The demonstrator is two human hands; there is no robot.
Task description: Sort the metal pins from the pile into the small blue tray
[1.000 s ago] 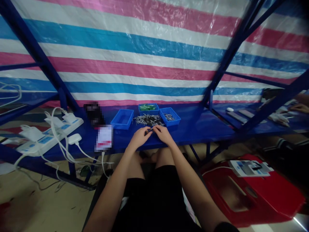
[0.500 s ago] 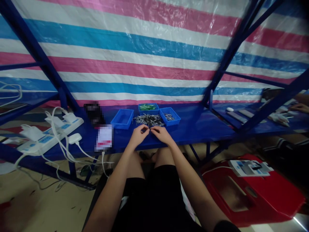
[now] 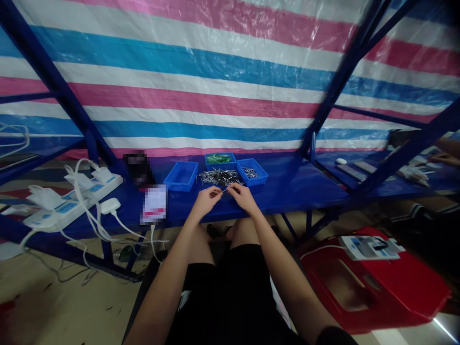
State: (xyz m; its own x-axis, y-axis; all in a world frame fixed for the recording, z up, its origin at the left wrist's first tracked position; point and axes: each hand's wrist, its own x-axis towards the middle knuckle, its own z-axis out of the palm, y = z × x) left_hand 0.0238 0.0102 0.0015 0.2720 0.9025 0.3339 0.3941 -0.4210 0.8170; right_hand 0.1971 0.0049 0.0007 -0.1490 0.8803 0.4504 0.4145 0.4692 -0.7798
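My left hand (image 3: 207, 199) and my right hand (image 3: 241, 194) face each other above the front edge of the blue table. Between their pinched fingertips runs a thin metal pin (image 3: 224, 190), too small to make out in detail. Just beyond them lies a loose pile of silver and black pins (image 3: 219, 177). Right of the pile, a blue tray (image 3: 259, 180) holds similar small metal pieces. Behind it, a second blue tray (image 3: 220, 164) contains green items. The blue tray (image 3: 180, 187) on the left has a bare bottom.
Left of the trays lie a phone-like device (image 3: 154, 203) and a blurred dark object (image 3: 138, 168). A power strip (image 3: 74, 203) with chargers and cables sits farther left. At lower right is a red stool-like box (image 3: 402, 282). Another person's hand (image 3: 447, 158) shows at far right.
My fingertips have drawn slightly apart, and the thin pin between them now shows. My right hand has risen a little. The trays stay put on the table.
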